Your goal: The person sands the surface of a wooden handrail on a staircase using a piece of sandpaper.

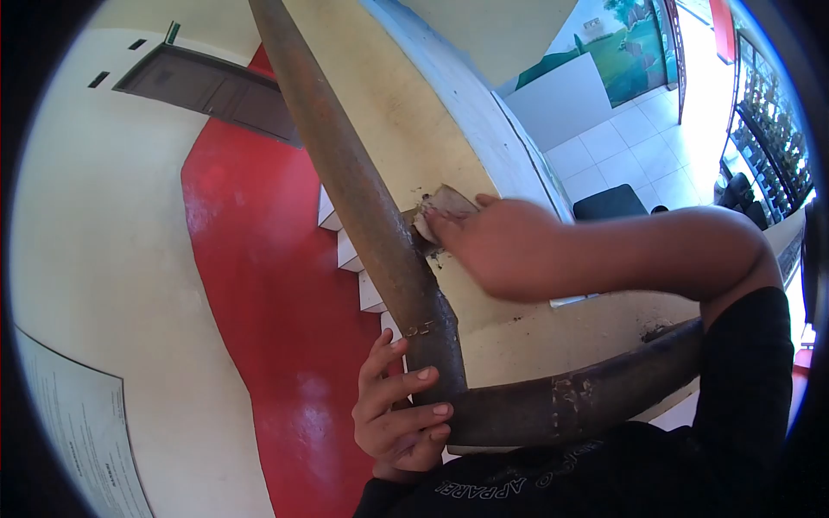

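My right hand (492,237) reaches in from the right and pinches a folded, worn greyish piece of sandpaper (451,204). It presses against a short bracket and the wall edge beside the brown metal handrail (341,164). Chipped paint and dark marks surround that spot. My left hand (401,406) rests at the rail's lower corner, its fingers apart and two fingertips lying on the metal. Here the rail bends into a curved pipe (509,414) with rough, flaking patches, which runs to the right under my right arm.
A cream parapet wall (414,112) runs along the rail. Left of it, white stair steps (348,250) go by a red-painted wall band (259,259). A brown door (211,91) is at upper left. White floor tiles (635,138) and a dark chair seat (610,203) lie at upper right.
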Available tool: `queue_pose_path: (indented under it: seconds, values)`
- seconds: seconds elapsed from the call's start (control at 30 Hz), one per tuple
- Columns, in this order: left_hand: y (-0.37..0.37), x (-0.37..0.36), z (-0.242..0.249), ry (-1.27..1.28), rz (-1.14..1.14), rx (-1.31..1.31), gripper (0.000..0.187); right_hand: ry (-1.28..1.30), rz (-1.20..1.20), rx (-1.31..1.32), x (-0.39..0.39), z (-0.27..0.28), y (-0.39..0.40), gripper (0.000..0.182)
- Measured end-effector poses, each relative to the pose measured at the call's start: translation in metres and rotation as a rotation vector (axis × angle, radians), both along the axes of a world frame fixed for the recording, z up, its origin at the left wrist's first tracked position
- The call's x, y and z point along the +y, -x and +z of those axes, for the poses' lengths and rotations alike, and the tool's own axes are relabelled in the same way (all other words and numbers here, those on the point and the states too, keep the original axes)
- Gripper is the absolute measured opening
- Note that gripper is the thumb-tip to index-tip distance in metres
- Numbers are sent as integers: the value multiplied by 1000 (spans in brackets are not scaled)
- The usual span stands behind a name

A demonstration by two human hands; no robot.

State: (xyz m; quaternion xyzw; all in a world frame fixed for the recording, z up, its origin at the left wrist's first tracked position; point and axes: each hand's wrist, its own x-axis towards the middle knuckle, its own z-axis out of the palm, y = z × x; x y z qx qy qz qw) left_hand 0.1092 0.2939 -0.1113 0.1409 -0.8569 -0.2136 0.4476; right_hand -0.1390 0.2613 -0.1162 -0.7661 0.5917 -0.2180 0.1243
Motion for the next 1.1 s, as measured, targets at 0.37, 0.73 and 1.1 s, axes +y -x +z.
queue_pose_path:
  seconds: [0.37, 0.73, 1.1]
  values:
    - [-6, 4, 4, 49, 59, -48, 17, 321, -398, -484, 15, 53, 98, 29]
    - [-34, -1, -14, 326, 37, 60, 18, 713, -234, -233, -17, 18, 109, 23]
    - [-32, 1, -15, 334, 65, 136, 17, 586, -6, -357, -5, 13, 45, 37]
